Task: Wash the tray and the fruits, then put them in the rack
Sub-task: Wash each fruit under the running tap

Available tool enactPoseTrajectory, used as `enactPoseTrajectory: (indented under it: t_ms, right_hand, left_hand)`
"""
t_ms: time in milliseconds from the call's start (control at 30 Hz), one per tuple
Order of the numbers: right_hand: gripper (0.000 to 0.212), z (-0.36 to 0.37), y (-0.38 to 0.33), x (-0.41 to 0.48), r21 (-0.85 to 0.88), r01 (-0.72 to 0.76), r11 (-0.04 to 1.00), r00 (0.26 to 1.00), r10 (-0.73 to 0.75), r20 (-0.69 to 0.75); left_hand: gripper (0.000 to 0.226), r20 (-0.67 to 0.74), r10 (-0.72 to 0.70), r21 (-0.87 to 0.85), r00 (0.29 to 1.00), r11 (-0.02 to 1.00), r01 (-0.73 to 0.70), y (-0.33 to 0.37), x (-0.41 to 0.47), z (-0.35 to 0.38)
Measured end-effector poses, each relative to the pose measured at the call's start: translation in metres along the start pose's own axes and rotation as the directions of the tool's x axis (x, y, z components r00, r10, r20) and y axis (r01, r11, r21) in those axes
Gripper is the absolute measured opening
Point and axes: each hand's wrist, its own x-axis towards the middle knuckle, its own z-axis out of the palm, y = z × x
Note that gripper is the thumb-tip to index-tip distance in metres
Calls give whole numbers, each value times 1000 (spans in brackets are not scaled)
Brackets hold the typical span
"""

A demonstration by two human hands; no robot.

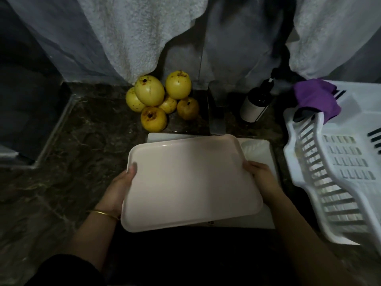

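Note:
A pale pink rectangular tray point(189, 180) is held level over a white sink basin point(257, 150). My left hand point(121, 186) grips its left edge, thumb on the rim. Gripping the right edge is my right hand point(260, 178). Several yellow fruits point(158, 98) lie in a pile on the dark marble counter behind the tray, near the wall. A white plastic dish rack point(334, 168) stands at the right, apart from the tray.
A dark pump bottle point(255, 104) with a white label stands behind the sink. A purple cloth point(315, 98) hangs over the rack's far edge. White towels point(140, 34) hang on the wall. The marble counter point(68, 162) stretches to the left, with a step at the far left.

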Motion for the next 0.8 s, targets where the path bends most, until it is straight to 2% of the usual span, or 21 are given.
enactPoseTrajectory:
  t_ms: [100,133,200,267,367,533,667,733,800]
  right_hand:
    - [20,5,-1,-3,20,-13,1000,1000,13,-1]
    - [20,6,0,-3,24,-23,999,1000,23,-6]
    - [19,10,4,-2,23,-49,999,998,49,-26]
    - [20,14,11,-2,32,-70,997,997,71,-24]
    - [19,25,20,-4,7,-94,996,995,94,-15]
    - [21,49,26,-6,-11,-67,998,996,67,60]
    - [20,75,21,-10,-70,-19,997,989,29,142]
    - [19,91,20,-12,-80,-5,997,985,19,173]
    - [16,106,22,-15,-108,21,994,979,2,204]
  left_hand:
    - [33,-175,136,161,975,981,-108,-2,1,-2]
    - [32,-232,190,280,954,952,-122,-2,1,-1]
    - [34,-318,313,600,895,798,-66,2,-1,-1]
    - [28,-329,382,763,864,646,5,5,-8,-1]
    - [28,-330,398,838,856,541,72,2,-15,-1]
    - [66,-379,404,890,833,407,207,-9,-31,13]
    - [61,-252,507,962,824,220,160,-21,-37,21]
    - [61,-220,462,970,859,201,140,-22,-38,20]
    - [69,-225,407,963,885,229,139,-22,-40,20]
